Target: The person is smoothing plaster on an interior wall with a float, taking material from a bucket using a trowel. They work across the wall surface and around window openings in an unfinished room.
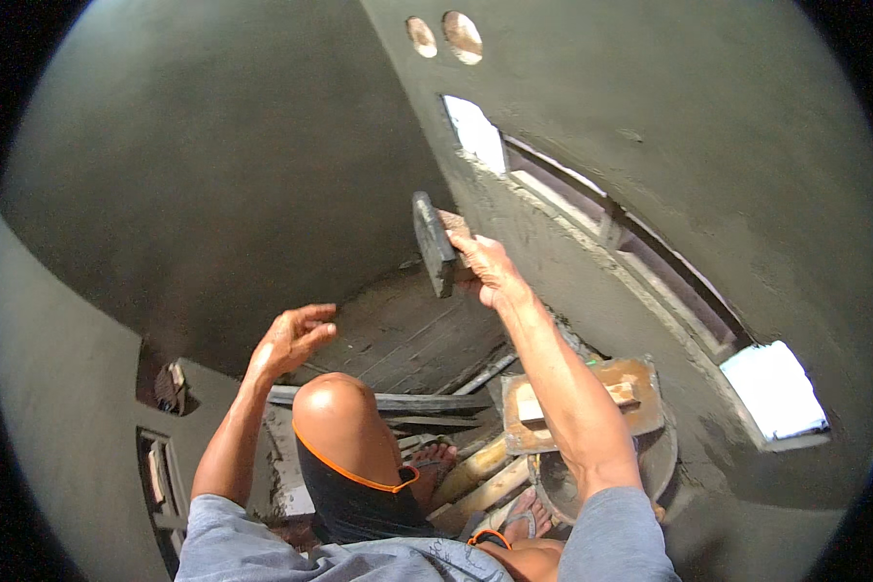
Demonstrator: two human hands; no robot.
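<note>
My right hand (pixel 488 269) is closed round the handle of a plastering float (pixel 434 244). The float's dark, flat board is held on edge near the corner where two grey plastered walls meet, below the window opening; I cannot tell if it touches the wall. Off to the left, my left hand (pixel 296 339) is in the air with nothing in it, its fingers stretched out toward the dark wall (pixel 233 184).
A mortar-stained board with a wooden handle (pixel 640 393) rests across a round tub (pixel 662 456) at my right. Bamboo poles (pixel 475 470) and planks lie about my sandalled feet. A long window opening (pixel 572 202) cuts the right wall; two round holes (pixel 463 39) are above.
</note>
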